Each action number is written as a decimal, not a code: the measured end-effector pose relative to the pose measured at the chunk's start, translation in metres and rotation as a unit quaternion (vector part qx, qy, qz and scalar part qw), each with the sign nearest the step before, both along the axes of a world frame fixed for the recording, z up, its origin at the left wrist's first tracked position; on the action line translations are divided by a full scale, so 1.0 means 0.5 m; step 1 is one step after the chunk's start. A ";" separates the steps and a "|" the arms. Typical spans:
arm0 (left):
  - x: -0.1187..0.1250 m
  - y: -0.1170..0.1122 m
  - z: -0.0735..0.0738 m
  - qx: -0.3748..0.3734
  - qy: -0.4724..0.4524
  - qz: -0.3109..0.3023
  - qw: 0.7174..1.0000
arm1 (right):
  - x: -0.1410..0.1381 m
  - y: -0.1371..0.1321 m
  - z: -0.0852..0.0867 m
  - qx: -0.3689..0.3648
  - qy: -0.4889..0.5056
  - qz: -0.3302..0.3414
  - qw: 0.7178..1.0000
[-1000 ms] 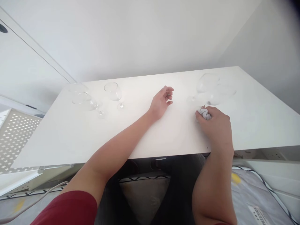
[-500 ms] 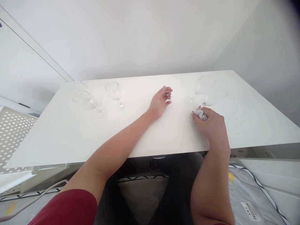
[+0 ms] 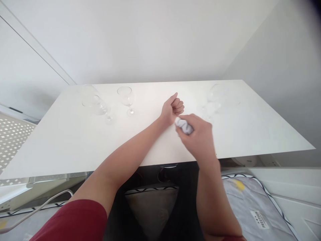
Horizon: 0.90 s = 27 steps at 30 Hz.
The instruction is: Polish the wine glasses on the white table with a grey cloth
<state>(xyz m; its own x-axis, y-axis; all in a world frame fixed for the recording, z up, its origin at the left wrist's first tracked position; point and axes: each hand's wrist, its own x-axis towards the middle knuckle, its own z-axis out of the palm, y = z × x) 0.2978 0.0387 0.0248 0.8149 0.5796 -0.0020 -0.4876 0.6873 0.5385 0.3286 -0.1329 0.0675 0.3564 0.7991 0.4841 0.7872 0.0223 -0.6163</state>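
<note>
My right hand (image 3: 198, 135) is closed round a small crumpled grey cloth (image 3: 184, 126) and hovers over the middle of the white table (image 3: 75, 144). My left hand (image 3: 172, 108) rests on the table just left of it, fingers curled loosely with nothing visible in them. The cloth almost touches the left hand. Clear wine glasses (image 3: 126, 97) stand at the back left, one of them (image 3: 96, 105) tipped on its side. More clear glasses (image 3: 217, 95) sit at the back right, faint against the white top.
White walls close in behind and to the right of the table. A perforated white panel (image 3: 12, 137) is at the far left. Below the table edge are a grey patterned bag (image 3: 253, 207) at right and a white cable (image 3: 37, 209) at left.
My right hand has carried the cloth leftward from beside the right-hand glasses to the table's middle, next to my left hand. The left hand's fingers have curled in more.
</note>
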 end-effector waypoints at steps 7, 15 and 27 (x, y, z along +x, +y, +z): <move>-0.014 -0.012 0.017 -0.010 -0.011 0.012 1.000 | -0.106 0.064 -0.029 0.035 0.003 0.093 0.995; -0.018 -0.011 0.020 -0.029 -0.006 0.022 0.999 | -0.167 0.162 0.029 0.002 -0.032 0.144 0.989; -0.003 0.011 0.000 -0.072 0.006 0.096 0.993 | -0.122 0.327 0.056 -0.028 -0.085 0.137 0.987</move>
